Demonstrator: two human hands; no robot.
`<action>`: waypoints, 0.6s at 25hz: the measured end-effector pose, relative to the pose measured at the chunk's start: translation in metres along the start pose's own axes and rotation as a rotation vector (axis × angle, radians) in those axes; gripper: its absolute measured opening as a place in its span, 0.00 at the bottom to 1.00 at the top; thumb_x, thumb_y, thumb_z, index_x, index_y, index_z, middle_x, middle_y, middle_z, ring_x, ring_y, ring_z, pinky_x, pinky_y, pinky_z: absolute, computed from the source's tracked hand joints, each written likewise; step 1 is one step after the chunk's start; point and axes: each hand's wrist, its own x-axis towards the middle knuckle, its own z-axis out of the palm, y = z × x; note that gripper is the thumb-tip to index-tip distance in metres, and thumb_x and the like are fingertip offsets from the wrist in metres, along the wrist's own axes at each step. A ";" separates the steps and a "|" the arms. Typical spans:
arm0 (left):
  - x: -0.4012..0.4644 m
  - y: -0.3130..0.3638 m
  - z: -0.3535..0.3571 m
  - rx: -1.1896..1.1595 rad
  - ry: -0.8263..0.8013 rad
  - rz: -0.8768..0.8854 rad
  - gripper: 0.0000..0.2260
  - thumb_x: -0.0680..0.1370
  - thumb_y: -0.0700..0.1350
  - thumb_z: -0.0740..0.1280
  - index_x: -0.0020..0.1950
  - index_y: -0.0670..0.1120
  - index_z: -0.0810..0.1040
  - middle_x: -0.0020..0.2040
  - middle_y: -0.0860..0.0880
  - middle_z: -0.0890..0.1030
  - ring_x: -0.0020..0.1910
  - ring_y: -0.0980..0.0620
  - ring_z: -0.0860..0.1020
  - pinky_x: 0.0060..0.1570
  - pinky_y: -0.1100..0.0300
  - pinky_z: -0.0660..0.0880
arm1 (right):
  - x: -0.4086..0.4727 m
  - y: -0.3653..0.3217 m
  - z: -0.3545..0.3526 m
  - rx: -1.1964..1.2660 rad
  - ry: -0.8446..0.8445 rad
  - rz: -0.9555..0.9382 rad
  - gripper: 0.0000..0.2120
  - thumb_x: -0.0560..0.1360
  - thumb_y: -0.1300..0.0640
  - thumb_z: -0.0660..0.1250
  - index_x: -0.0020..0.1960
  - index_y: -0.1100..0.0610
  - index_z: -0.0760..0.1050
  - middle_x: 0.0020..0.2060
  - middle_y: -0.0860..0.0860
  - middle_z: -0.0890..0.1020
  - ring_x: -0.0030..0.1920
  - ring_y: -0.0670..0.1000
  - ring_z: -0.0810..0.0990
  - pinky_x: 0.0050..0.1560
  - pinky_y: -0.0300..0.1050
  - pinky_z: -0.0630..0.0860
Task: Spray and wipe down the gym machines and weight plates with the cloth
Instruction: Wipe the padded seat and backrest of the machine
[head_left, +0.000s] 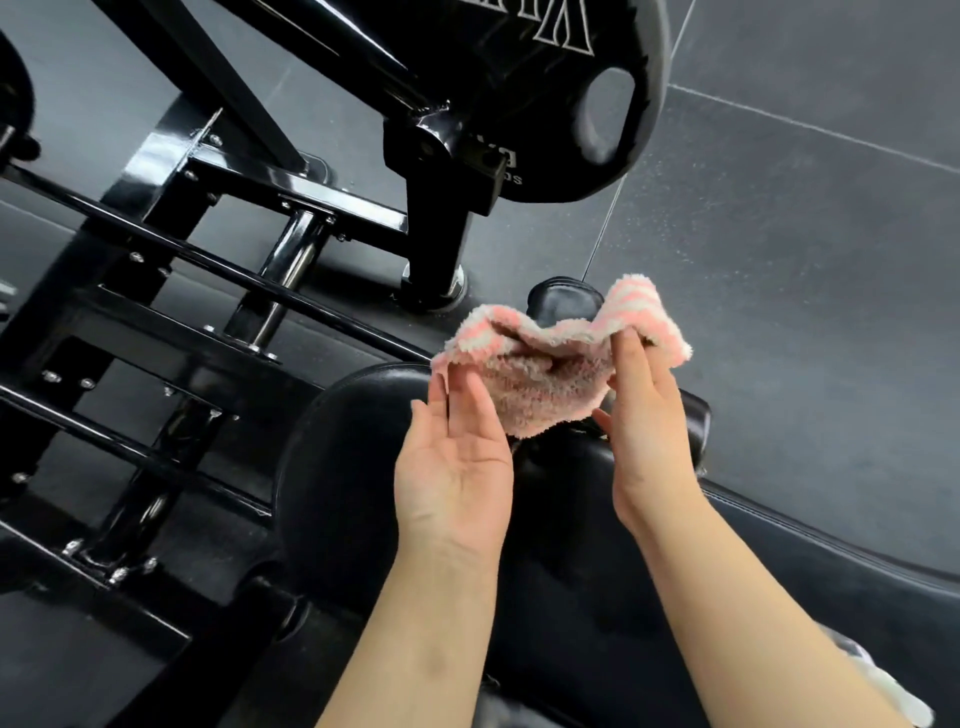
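Observation:
A pink and white striped fluffy cloth (550, 364) is stretched between both hands above the black padded seat (353, 457) of a gym machine. My left hand (457, 457) is palm up, its straight fingertips holding the cloth's left edge. My right hand (649, 415) pinches the cloth's right edge between thumb and fingers. A black weight plate (561, 104) with a grip hole hangs on the machine at the top. No spray bottle is in view.
The machine's black steel frame (171, 291) with bolted bars fills the left side. A small black pad (566, 301) sits just beyond the cloth. Grey rubber floor tiles (805, 249) lie to the right. Something white (883, 686) shows under my right forearm.

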 end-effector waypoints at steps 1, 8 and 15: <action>0.001 -0.004 0.000 0.036 -0.002 0.065 0.09 0.81 0.40 0.58 0.52 0.37 0.76 0.49 0.40 0.82 0.47 0.47 0.82 0.43 0.58 0.81 | 0.002 0.001 0.002 -0.022 0.003 -0.020 0.18 0.69 0.36 0.58 0.43 0.48 0.78 0.56 0.52 0.78 0.57 0.50 0.77 0.62 0.52 0.73; 0.045 -0.052 -0.036 2.392 -0.612 1.673 0.24 0.75 0.44 0.56 0.71 0.42 0.62 0.72 0.43 0.66 0.71 0.47 0.63 0.70 0.54 0.57 | 0.022 0.010 -0.006 -0.077 0.014 -0.108 0.15 0.78 0.51 0.60 0.65 0.47 0.69 0.63 0.45 0.74 0.59 0.36 0.73 0.64 0.41 0.68; 0.064 -0.069 0.018 2.683 -0.286 1.368 0.24 0.77 0.48 0.52 0.72 0.43 0.58 0.71 0.43 0.68 0.69 0.43 0.68 0.61 0.54 0.70 | 0.050 -0.005 -0.002 -0.215 -0.211 -0.021 0.22 0.80 0.41 0.51 0.72 0.46 0.65 0.70 0.40 0.67 0.69 0.39 0.64 0.71 0.42 0.60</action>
